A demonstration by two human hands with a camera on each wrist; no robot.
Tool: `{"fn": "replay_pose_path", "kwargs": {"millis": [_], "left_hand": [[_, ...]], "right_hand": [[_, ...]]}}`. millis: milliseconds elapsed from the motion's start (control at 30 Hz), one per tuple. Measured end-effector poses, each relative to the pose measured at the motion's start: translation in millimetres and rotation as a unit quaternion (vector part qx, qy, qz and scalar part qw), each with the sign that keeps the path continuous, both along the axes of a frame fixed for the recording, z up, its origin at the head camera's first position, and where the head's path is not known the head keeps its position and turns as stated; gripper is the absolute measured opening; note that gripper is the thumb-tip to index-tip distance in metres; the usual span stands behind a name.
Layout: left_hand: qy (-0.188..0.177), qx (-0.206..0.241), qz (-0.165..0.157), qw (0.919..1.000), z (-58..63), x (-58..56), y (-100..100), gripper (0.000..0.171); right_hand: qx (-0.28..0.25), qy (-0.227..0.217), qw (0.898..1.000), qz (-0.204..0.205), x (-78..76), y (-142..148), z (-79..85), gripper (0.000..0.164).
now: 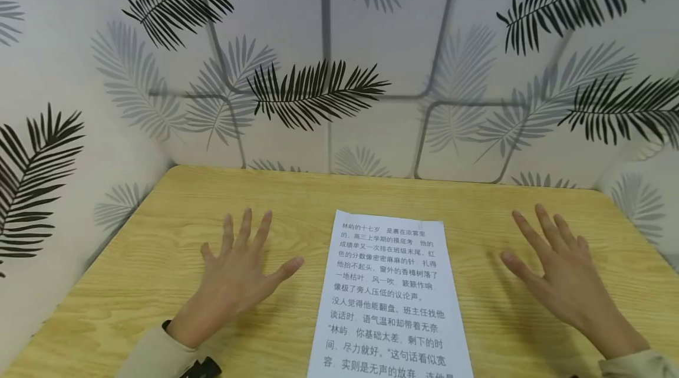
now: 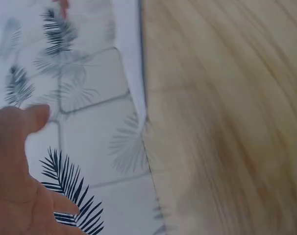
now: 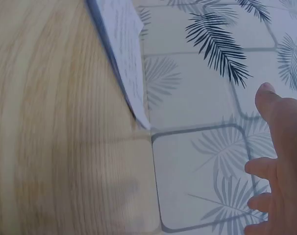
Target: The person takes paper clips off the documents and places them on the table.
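A white sheaf of paper (image 1: 389, 301) printed with dark Chinese text lies on the wooden table, its lower end cut off by the head view's bottom edge. To its left, my left hand (image 1: 239, 278) is held with fingers spread and holds nothing. On the other side, my right hand (image 1: 562, 275) has its fingers straight and apart, also holding nothing. In the left wrist view, part of the left hand (image 2: 16, 181) shows at the left edge, with the paper (image 2: 131, 54) beyond. The right wrist view has the right hand (image 3: 285, 156) at its right edge and the paper (image 3: 121, 54) at upper left.
The light wooden table (image 1: 148, 272) has rounded far corners. Behind it stands a pale wall (image 1: 382, 36) with a pattern of dark and grey leaves and rounded squares. A black band (image 1: 201, 369) sits at the left sleeve's cuff.
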State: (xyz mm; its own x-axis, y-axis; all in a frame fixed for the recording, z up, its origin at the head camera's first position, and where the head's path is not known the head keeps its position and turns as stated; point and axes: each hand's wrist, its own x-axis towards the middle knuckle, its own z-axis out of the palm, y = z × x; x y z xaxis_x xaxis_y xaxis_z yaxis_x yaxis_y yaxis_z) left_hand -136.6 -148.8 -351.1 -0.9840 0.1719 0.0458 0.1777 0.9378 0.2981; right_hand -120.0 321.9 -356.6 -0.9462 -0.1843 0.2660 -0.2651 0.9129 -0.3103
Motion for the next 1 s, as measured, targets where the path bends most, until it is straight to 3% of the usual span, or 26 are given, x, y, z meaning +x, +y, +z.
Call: {"fn": "replay_pose_path", "kwargs": {"millis": [100,200,300,400,533,633,700,767,900,1000], "left_hand": [[-0.051,0.114,-0.041,0.9913,2.2,-3.1,-2,0.093],[-0.115,0.221,-0.061,0.9666,4.4,-7.0,0,0.090],[-0.175,0.290,-0.045,0.9397,4.7,-9.1,5,0.087],[-0.229,0.358,-0.028,0.9049,2.1,-9.9,12,0.082],[-0.291,0.445,-0.035,0.8459,-3.0,-11.6,18,0.078],[-0.325,0.487,-0.054,0.8087,-5.0,-15.0,20,0.077],[-0.343,0.506,-0.061,0.7892,-4.7,-18.5,20,0.075],[-0.361,0.521,-0.070,0.7701,-3.6,-21.8,20,0.072],[-0.393,0.554,-0.094,0.7279,-3.7,-26.9,21,0.061],[-0.408,0.568,-0.102,0.7079,-5.8,-28.8,22,0.059]], "right_hand": [[-0.092,-0.055,0.994,0.033,1.8,-3,0.9,0.064],[-0.178,-0.122,0.975,0.056,1.2,-10,-1.0,0.062],[-0.241,-0.181,0.951,0.065,-0.3,-18,-6.1,0.063],[-0.306,-0.238,0.919,0.065,-0.1,-25,-11.1,0.063],[-0.368,-0.294,0.880,0.067,2.0,-32,-13.4,0.062],[-0.372,-0.311,0.873,0.062,3.1,-36,-11.7,0.064],[-0.365,-0.314,0.875,0.054,3.9,-39,-9.9,0.065],[-0.377,-0.315,0.869,0.057,4.5,-40,-9.2,0.065],[-0.426,-0.333,0.838,0.074,3.7,-43,-10.4,0.062],[-0.454,-0.350,0.816,0.078,1.4,-44,-11.0,0.063]]}}
